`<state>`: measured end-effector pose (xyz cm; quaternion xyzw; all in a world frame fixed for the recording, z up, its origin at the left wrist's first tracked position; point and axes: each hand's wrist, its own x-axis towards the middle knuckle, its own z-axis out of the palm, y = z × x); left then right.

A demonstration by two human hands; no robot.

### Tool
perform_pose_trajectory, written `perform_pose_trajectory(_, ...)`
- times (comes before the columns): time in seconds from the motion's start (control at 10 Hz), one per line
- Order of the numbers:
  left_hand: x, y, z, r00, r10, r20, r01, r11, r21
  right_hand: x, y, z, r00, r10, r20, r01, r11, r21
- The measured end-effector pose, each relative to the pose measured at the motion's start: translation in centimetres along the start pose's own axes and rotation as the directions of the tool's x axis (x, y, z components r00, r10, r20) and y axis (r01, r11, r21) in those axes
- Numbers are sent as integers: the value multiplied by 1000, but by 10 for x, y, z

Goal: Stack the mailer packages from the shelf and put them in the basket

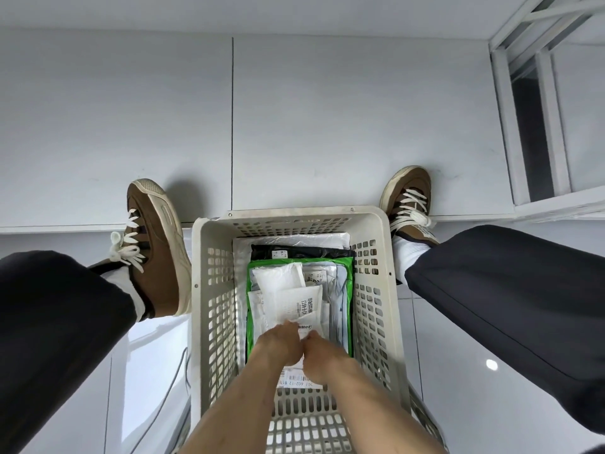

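Reaching down: both hands meet inside a pale perforated plastic basket [212, 290] that stands on the floor between the person's feet.
Left hand [278, 342]: fingers curled down onto the near edge of the top white mailer [296, 303], touching it; whether they pinch it cannot be told from this angle.
Right hand [322, 355]: knuckles up, just beside the left hand and touching it, fingers curled down at the same near edge; the grip itself is hidden under the hand.
Top white mailer: flat, tilted slightly, with a printed label near the fingertips; it stretches away from both hands.
Second white mailer [278, 276]: beyond the hands, partly under the top one.
Green-edged mailer [349, 290]: beneath the white ones, its green border showing left and right of the hands.
Black mailer [301, 251]: further from the hands, under the green one, only its far strip showing.
Large white mailer [288, 240]: bottom of the pile, furthest from the hands, reaching the basket's far wall.
Barcode label [294, 379]: just beneath the wrists, on a package under the hands.
Shoes: a brown trainer [157, 244] to the left of the basket and another brown trainer [409, 198] to the right, with white laces.
Dark trousers [510, 290]: legs on either side of the arms.
White shelf frame [553, 136]: well apart from the hands, far right.
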<state>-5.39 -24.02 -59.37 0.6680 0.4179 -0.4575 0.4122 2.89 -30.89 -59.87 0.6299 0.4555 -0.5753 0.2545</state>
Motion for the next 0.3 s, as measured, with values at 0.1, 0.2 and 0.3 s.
perform_pose_trajectory(0.1,-18,7,-7,1000,15,1,-15,1000,-20,-12,-1,-5,999,2,-50,0,999,43)
perform_pose_trajectory(0.2,-28,6,-7,1000,26,-18,-26,998,-54,-16,2,-2,996,-1,-90,10,996,93)
perform_pose_trajectory(0.3,-45,7,-7,996,23,-88,-36,988,-153,-33,3,-5,985,32,-171,-8,990,138)
